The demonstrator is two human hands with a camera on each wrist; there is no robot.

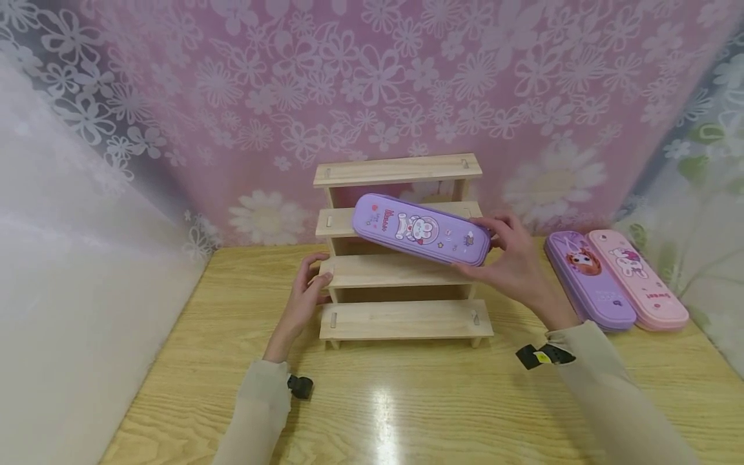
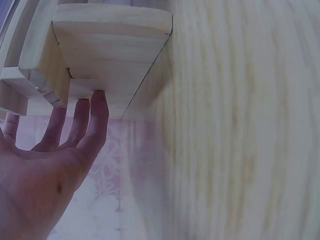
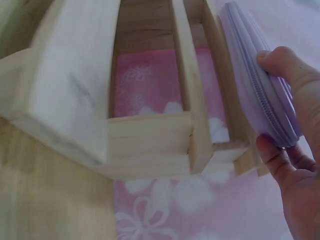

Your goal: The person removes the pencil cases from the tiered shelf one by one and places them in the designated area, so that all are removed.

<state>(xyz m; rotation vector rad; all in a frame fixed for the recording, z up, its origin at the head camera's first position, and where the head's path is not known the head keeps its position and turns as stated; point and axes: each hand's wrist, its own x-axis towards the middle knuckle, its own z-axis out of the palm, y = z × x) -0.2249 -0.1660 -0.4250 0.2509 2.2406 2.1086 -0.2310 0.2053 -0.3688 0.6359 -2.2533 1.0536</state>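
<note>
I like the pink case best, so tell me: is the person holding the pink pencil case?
No, the right hand holds a purple pencil case, while the pink pencil case lies on the table.

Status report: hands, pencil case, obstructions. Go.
Right hand grips purple cartoon-print pencil case by its end, tilted over stepped wooden rack. Left hand open, fingers touching rack's left side. Steps bare.
</note>
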